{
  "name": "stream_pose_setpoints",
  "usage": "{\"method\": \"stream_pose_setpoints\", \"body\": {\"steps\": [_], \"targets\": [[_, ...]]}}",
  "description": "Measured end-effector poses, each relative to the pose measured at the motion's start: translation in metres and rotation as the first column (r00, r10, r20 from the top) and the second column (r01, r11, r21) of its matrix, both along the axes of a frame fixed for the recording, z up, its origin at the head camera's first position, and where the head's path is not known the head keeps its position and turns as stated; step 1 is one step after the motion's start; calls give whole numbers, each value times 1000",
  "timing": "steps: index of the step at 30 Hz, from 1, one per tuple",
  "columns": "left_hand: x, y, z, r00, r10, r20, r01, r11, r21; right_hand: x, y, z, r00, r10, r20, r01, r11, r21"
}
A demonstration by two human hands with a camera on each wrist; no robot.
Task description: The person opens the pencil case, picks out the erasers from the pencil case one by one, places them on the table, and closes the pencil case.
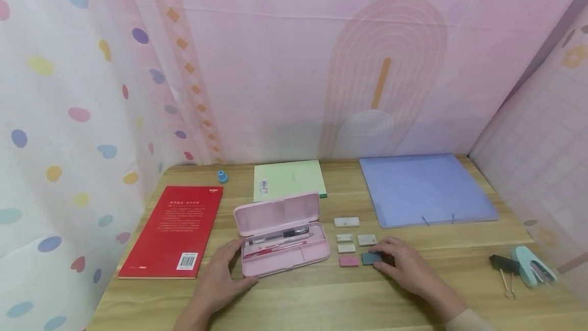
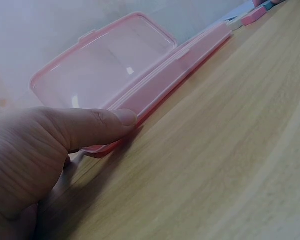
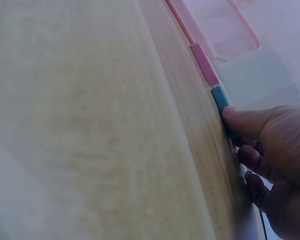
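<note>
An open pink pencil case (image 1: pixel 277 214) lies on the table with its lid tilted back. Pens (image 1: pixel 296 232) and a red-tipped one lie inside it. My left hand (image 1: pixel 216 281) grips the case's left end, the thumb (image 2: pixel 102 125) on its front wall. To the right of the case, my right hand (image 1: pixel 406 265) pinches a teal eraser (image 1: pixel 369 258) between thumb and fingers; the eraser appears to be on the table. A pink eraser (image 1: pixel 348 261) is just left of it. Several whitish eraser-like blocks (image 1: pixel 346 222) lie behind these two.
A red book (image 1: pixel 172 229) lies at the left, a small blue object (image 1: pixel 222 176) behind it. At the back are a green booklet (image 1: pixel 291 178) and a lilac folder (image 1: pixel 427 188). A black binder clip (image 1: pixel 504 264) and a mint stapler-like tool (image 1: pixel 528 267) sit far right.
</note>
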State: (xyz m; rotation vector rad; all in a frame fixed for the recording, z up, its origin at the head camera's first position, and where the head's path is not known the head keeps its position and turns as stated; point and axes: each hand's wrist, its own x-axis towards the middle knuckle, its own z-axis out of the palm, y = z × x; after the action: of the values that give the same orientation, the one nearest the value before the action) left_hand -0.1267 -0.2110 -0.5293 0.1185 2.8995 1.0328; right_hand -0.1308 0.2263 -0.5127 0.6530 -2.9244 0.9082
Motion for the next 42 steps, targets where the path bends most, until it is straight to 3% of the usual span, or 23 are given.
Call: {"method": "stream_pose_setpoints", "body": {"steps": [32, 38, 42], "targets": [[-4, 0, -2, 1000, 4, 29, -3, 1000, -10, 0, 2, -2, 999, -40, 36, 41, 998, -42], [-1, -1, 6, 997, 19, 70, -24, 997, 69, -6, 7, 20, 993, -92, -80, 82, 990, -118], [-4, -8, 34, 996, 78, 37, -80, 994, 72, -25, -1, 52, 986, -104, -128, 84, 985, -153]]}}
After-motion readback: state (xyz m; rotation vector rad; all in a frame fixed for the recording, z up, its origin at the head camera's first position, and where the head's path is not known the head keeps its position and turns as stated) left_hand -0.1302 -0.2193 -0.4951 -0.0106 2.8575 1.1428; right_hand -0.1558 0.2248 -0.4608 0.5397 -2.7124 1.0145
